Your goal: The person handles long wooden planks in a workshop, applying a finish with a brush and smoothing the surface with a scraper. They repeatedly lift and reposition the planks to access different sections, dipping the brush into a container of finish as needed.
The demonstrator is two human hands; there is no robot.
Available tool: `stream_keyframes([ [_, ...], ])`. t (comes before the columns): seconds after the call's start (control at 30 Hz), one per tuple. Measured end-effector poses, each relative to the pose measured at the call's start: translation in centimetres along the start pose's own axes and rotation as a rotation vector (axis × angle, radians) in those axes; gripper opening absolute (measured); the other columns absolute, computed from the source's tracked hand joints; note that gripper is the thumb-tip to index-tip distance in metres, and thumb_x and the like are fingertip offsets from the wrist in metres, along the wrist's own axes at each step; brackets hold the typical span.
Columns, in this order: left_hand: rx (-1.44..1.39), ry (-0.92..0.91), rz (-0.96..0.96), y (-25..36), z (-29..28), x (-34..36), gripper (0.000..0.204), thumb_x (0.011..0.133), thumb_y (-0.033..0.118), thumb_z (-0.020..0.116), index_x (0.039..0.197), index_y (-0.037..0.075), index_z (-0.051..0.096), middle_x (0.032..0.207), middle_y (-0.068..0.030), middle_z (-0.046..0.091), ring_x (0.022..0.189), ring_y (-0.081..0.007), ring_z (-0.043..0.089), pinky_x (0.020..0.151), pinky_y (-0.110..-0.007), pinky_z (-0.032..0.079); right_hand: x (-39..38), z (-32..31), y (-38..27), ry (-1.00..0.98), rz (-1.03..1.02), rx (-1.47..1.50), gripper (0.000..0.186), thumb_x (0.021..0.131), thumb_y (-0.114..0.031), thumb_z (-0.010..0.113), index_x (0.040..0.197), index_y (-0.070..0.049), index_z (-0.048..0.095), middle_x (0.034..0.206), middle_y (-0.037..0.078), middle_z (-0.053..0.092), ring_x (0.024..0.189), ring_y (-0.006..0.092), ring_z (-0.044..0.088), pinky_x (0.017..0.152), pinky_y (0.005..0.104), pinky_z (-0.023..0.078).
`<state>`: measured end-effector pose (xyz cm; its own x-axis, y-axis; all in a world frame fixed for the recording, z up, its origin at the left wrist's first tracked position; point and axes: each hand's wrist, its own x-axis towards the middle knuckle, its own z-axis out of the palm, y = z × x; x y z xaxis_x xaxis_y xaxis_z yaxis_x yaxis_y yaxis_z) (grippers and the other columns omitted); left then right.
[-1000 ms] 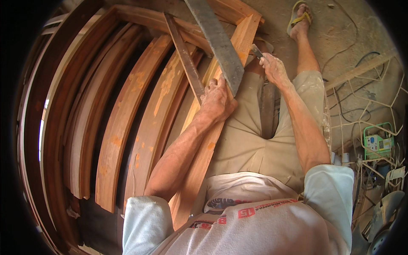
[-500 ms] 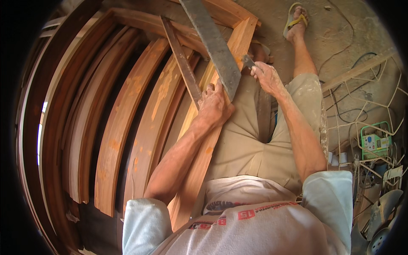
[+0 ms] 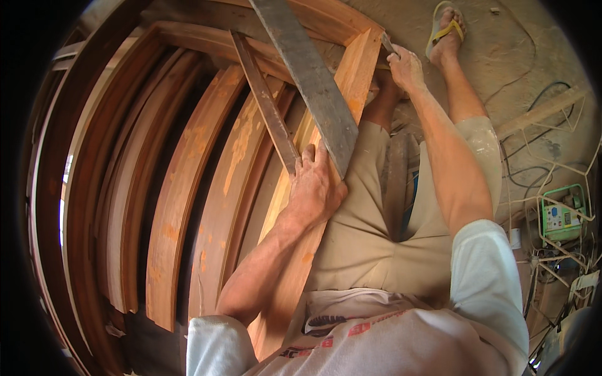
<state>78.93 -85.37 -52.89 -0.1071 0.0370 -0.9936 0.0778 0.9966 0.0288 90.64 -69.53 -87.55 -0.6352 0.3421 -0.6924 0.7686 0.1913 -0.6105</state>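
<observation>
My left hand (image 3: 313,188) lies over a light brown wooden rail (image 3: 285,276), its fingers spread and its thumb at the rail's right edge. Its fingertips touch down between a narrow dark strip (image 3: 263,94) and a wide grey board (image 3: 313,81) that slant across the rail. Farther forward, my right hand (image 3: 407,69) is closed round a small putty knife (image 3: 388,43), whose flat grey blade is at the rail's far end, by the corner with a crosspiece (image 3: 332,20). Most of its handle is hidden in my fist. Orange filler patches mark the rail.
Several curved brown slats (image 3: 188,182) with orange smears stand at left, dark gaps between them. My sandalled foot (image 3: 446,34) is on the dusty floor. At right are a wire-like metal frame (image 3: 552,156), a cable (image 3: 533,106) and a green-framed machine (image 3: 562,216).
My right hand has moved forward and slightly right with the putty knife, from mid-rail to the rail's far corner. My left hand stays at the same spot on the rail, its fingers flatter.
</observation>
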Motion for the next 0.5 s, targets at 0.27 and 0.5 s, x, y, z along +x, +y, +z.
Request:
stream_keyframes([
  [0.27, 0.005, -0.072, -0.029, 0.5, -0.8, 0.3, 0.104, 0.079, 0.013, 0.081, 0.160, 0.002, 0.017, 0.149, -0.0307, 0.034, 0.136, -0.0515, 0.041, 0.112, -0.062, 0.039, 0.9, 0.9, 1.0, 0.009, -0.136, -0.116, 0.038, 0.095, -0.019, 0.052, 0.122, 0.000, 0.069, 0.113, 0.028, 0.071, 0.111, 0.0450, 0.065, 0.100, 0.0507, 0.050],
  [0.5, 0.054, -0.064, -0.050, 0.4, -0.4, 0.3, 0.105, 0.079, 0.013, 0.082, 0.161, 0.003, 0.016, 0.147, -0.0302, 0.034, 0.138, -0.0507, 0.040, 0.112, -0.064, 0.039, 0.9, 1.1, 1.5, -0.032, -0.104, -0.098, 0.036, 0.094, -0.019, 0.053, 0.121, -0.003, 0.071, 0.113, 0.026, 0.071, 0.110, 0.0455, 0.065, 0.099, 0.0522, 0.050],
])
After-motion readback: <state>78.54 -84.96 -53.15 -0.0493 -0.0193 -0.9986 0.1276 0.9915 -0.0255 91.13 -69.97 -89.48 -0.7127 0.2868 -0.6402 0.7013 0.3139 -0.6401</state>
